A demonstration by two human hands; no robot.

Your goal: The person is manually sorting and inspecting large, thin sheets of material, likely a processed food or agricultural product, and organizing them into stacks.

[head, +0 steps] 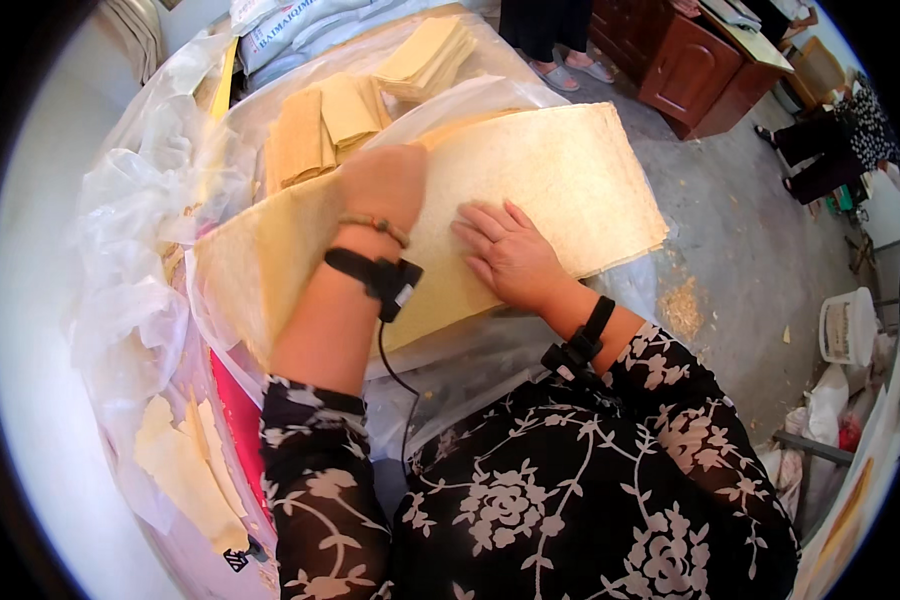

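Observation:
A stack of large, thin, pale-yellow sheets [551, 161] lies across the work surface in front of me, its layered edges visible at the right end. My right hand [506, 251] rests palm down on the top sheet near the front edge, fingers somewhat spread and holding nothing. Over the sheets' far left part is my left hand [384, 180], blurred, with its fingers bent out of sight. Whether it grips a sheet is hidden. Both wrists carry black strapped devices, and a cable hangs from the left one [397, 289].
Folded yellow bundles [330, 124] and another folded stack [426, 56] sit behind the sheets on plastic film. Crumpled clear plastic [146, 225] and torn sheet pieces [191, 457] lie left. Printed sacks [292, 34] are piled behind. Two people stand farther off, near a wooden cabinet [694, 67] and a white bucket [846, 326].

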